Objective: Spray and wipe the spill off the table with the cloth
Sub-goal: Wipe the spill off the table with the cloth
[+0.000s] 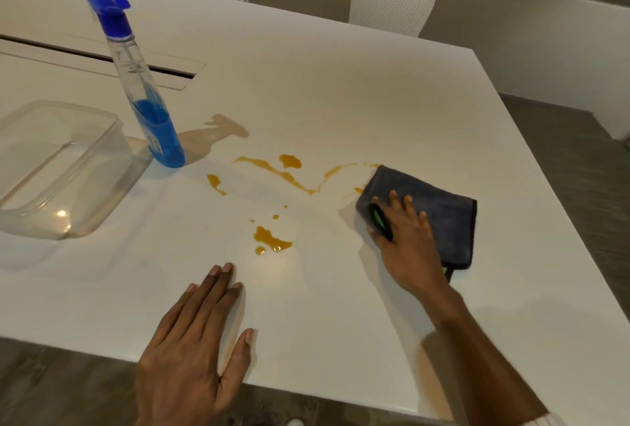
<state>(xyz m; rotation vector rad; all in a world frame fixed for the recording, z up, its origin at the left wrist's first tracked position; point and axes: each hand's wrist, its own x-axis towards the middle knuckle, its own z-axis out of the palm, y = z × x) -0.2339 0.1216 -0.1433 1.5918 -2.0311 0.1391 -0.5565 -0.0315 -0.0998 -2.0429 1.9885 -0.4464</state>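
Note:
An orange spill (272, 238) lies in several puddles and streaks across the middle of the white table (341, 91). A folded dark grey cloth (446, 217) lies at the spill's right end, and my right hand (405, 241) presses flat on it with fingers spread. A black and green band shows near that hand's thumb. My left hand (201, 333) rests flat on the table near the front edge, holding nothing. The spray bottle (150, 108), clear with blue liquid and a blue trigger head, stands upright at the left, untouched.
A clear plastic container (99, 183) sits at the far left beside the bottle. A cable slot (174, 72) runs across the table at the back left. Two white chairs (392, 2) stand behind the far edge. The table's front edge is just below my left hand.

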